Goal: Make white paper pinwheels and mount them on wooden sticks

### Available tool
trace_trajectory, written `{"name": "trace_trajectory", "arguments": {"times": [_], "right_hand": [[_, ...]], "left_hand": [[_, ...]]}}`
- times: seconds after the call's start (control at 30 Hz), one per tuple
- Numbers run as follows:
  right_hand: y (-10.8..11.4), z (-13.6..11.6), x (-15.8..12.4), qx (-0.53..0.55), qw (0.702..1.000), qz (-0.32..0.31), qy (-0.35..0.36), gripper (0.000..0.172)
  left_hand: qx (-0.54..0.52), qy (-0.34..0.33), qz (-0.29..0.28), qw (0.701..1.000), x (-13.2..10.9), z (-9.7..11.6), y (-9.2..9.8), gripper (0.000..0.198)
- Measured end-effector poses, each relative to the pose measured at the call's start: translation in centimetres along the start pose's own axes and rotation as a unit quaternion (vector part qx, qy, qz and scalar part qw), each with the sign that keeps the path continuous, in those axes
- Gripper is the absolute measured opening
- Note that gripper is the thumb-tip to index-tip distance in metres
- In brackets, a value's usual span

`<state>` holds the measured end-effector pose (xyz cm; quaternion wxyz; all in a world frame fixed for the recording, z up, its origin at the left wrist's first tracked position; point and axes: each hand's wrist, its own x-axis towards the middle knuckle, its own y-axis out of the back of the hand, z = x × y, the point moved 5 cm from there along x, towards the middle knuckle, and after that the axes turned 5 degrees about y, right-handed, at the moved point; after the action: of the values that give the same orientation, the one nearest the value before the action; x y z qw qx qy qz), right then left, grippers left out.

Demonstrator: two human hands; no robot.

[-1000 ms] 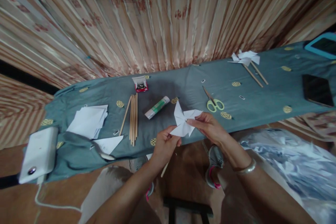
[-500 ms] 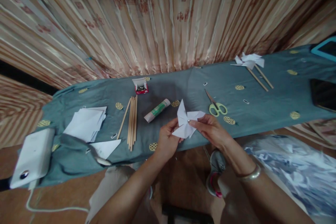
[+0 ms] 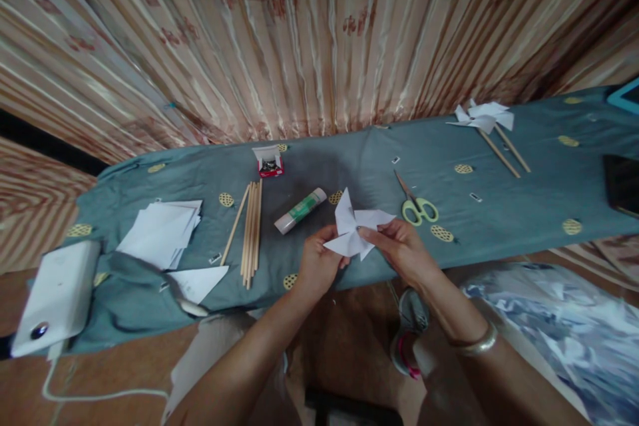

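Observation:
A white paper pinwheel (image 3: 348,234) is held above the table's front edge between my two hands. My left hand (image 3: 322,258) is closed on its left side, with the fingers partly behind the paper. My right hand (image 3: 403,247) grips the right side, its thumb pressed at the centre, where a small pin head seems to show. Just beyond lies a glue stick (image 3: 301,210) with a green label. To the right rest scissors (image 3: 418,208) with yellow-green handles.
Several wooden sticks (image 3: 251,233) lie left of the glue stick, near a small red box (image 3: 270,164). A stack of white paper (image 3: 162,229) and a white device (image 3: 60,299) are farther left. Finished pinwheels on sticks (image 3: 486,118) lie at back right, near a dark phone (image 3: 622,183).
Both hands keep their hold on the pinwheel, which has hardly moved. The right thumb stays at its centre. The view has shifted slightly.

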<state>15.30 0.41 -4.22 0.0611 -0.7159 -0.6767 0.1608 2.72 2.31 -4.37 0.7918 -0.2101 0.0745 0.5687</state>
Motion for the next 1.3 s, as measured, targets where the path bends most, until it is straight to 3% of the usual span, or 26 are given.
{"name": "trace_trajectory", "arguments": {"times": [0.5,0.93,1.3], "right_hand": [[0.3,-0.9,0.1,-0.133,0.987,0.073,0.047,0.029],[-0.9,-0.4,0.1,0.079,0.994,0.076,-0.028,0.024],[0.2,-1.1,0.8,0.093,0.991,0.098,-0.007,0.019]], "left_hand": [[-0.101,0.058,-0.001,0.993,0.4,-0.9,-0.3,0.022],[-0.109,0.01,-0.027,0.994,0.9,-0.6,-0.6,0.032],[-0.088,0.031,-0.019,0.995,0.4,-0.7,-0.5,0.03]]}}
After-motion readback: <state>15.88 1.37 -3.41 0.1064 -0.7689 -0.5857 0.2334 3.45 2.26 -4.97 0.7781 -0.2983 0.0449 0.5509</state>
